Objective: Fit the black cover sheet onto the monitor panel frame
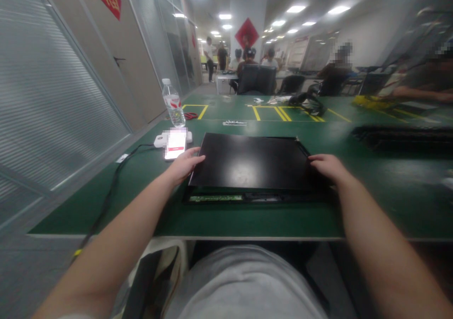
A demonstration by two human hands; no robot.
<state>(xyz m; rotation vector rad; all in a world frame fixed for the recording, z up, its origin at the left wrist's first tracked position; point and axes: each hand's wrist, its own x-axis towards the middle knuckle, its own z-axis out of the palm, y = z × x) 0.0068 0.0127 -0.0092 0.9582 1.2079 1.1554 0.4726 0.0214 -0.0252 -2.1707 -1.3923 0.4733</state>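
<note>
A glossy black screen panel (pixel 244 161) lies over a black display frame (pixel 300 197), a little askew to it. Along the near side of the frame, a strip of green circuit board (pixel 215 198) shows past the panel's edge. My left hand (pixel 184 165) grips the panel's left edge, thumb on top and the other fingers partly hidden. At the opposite edge, my right hand (pixel 331 168) is closed on the panel's right side with its fingertips at the rim. Whether it also touches the frame beneath cannot be made out.
Left of the panel are a lit phone (pixel 176 144), a white power strip (pixel 161 140) with a black cable (pixel 115 182), and a water bottle (pixel 172 103). Red-handled scissors (pixel 191 116) lie behind. A long dark object (pixel 399 137) is at right; black cables (pixel 307 103) lie at the far edge.
</note>
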